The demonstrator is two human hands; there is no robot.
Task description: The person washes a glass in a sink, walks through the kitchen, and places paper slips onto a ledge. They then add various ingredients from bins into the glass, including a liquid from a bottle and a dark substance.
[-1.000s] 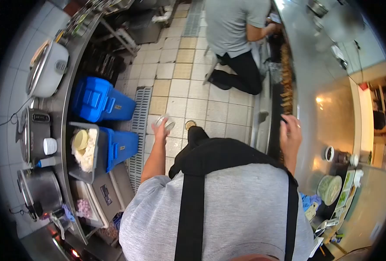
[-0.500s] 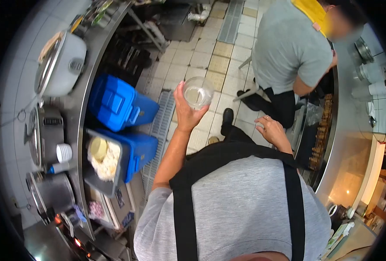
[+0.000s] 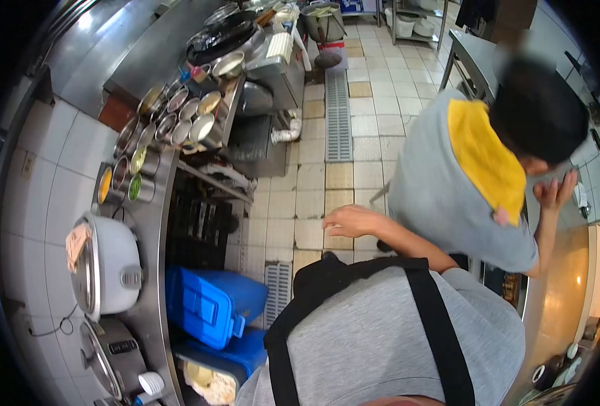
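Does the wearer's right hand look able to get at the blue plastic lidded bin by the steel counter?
Probably, with a lean or step: the right hand is over the pale tiled floor, and nothing visible blocks the floor side of the bin.

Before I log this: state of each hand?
Left hand: out of view, cannot be told.
Right hand: open, fingers loosely bent, nothing visible in it.

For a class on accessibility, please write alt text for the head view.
Tiled kitchen: the wearer's right hand hovers over the floor beside a co-worker in grey and yellow. A counter at left holds a white cooker and metal containers, above blue bins.
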